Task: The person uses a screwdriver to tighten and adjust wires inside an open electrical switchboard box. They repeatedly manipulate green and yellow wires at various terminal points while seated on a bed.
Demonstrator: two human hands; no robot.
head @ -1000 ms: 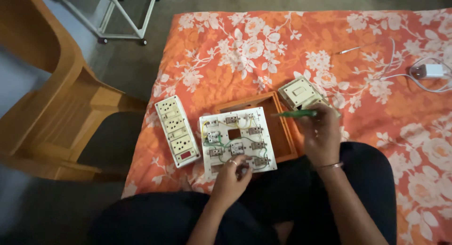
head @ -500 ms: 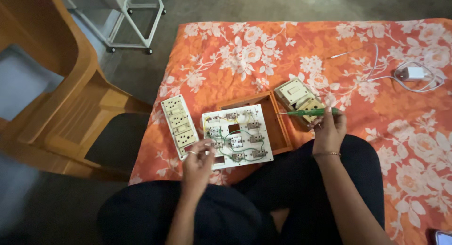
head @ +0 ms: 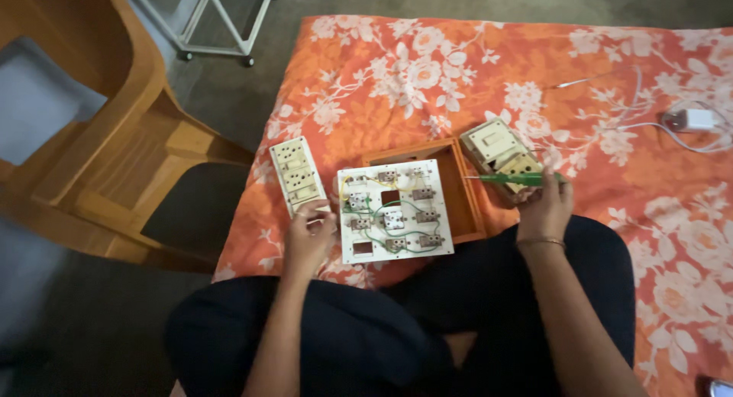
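Observation:
A white switch plate (head: 393, 210) lies back-side up on an orange-brown wooden box (head: 466, 195), showing its switch modules and green and yellow wires. My left hand (head: 309, 233) rests at the near end of a long white socket strip (head: 296, 173) to the left of the plate, fingers touching it. My right hand (head: 544, 206) holds a green-handled screwdriver (head: 515, 179), tip pointing left toward the box. A smaller beige switch box (head: 500, 151) sits just beyond that hand. I sit cross-legged in dark trousers.
Everything lies on an orange floral bedsheet (head: 458, 69). A white charger with its cable (head: 691, 122) lies at the far right. A wooden chair (head: 92, 137) stands on the left, and a wheeled white metal stand (head: 221, 23) is behind it.
My left hand has moved left from the lower edge of the switch plate to the near end of the socket strip. My right hand still holds the screwdriver in about the same place.

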